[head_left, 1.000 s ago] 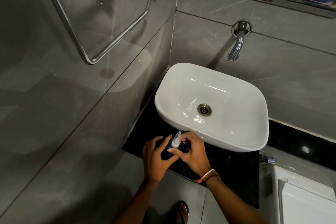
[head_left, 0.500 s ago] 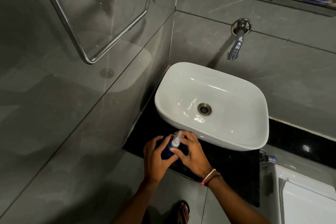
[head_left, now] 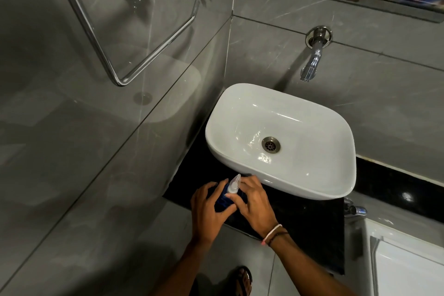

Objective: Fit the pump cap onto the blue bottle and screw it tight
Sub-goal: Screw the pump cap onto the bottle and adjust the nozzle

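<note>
The blue bottle (head_left: pixel 222 200) stands on the black counter (head_left: pixel 300 218) just in front of the sink, mostly hidden between my hands. A clear pump cap (head_left: pixel 233 184) sits on its neck, nozzle pointing up and away. My left hand (head_left: pixel 207 211) wraps the bottle's body from the left. My right hand (head_left: pixel 254 204), with cord bracelets at the wrist, has its fingertips closed around the base of the cap.
A white basin (head_left: pixel 281 142) with a metal drain sits right behind the bottle. A chrome tap (head_left: pixel 312 60) juts from the grey tiled wall. A chrome towel ring (head_left: pixel 120 38) hangs on the left wall. A white fixture (head_left: pixel 408 264) stands at lower right.
Both hands and the bottle have stayed in place. My right hand's fingers have shifted slightly around the cap's base.
</note>
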